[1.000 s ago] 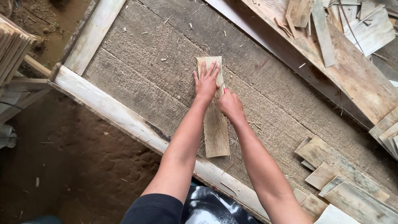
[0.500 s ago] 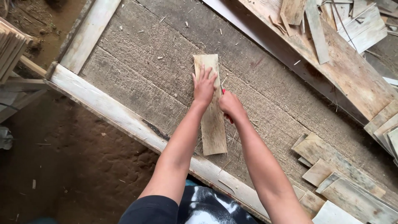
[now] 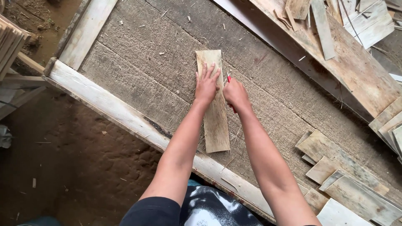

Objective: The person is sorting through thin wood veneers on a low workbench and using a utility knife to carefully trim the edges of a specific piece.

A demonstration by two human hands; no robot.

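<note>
A thin wooden strip (image 3: 217, 125) lies lengthwise on a rough grey work table (image 3: 142, 79). My left hand (image 3: 207, 85) presses flat on the strip's upper half, fingers spread. My right hand (image 3: 236, 94) is closed around a small red-handled cutting tool (image 3: 229, 80) whose tip sits against the strip's right edge, just beside my left fingers. Most of the tool is hidden inside the fist.
A pale wooden rail (image 3: 125, 119) frames the table's near edge, with dirt floor (image 3: 63, 167) beyond it. A stack of cut veneer pieces (image 3: 343, 180) lies at the lower right. Loose boards and offcuts (image 3: 335, 37) pile at the upper right. Stacked slats (image 3: 10, 46) stand far left.
My right hand with the red tool has slid up along the strip's right edge, away from me. My left hand stays pressed on the strip with fingers spread wider.
</note>
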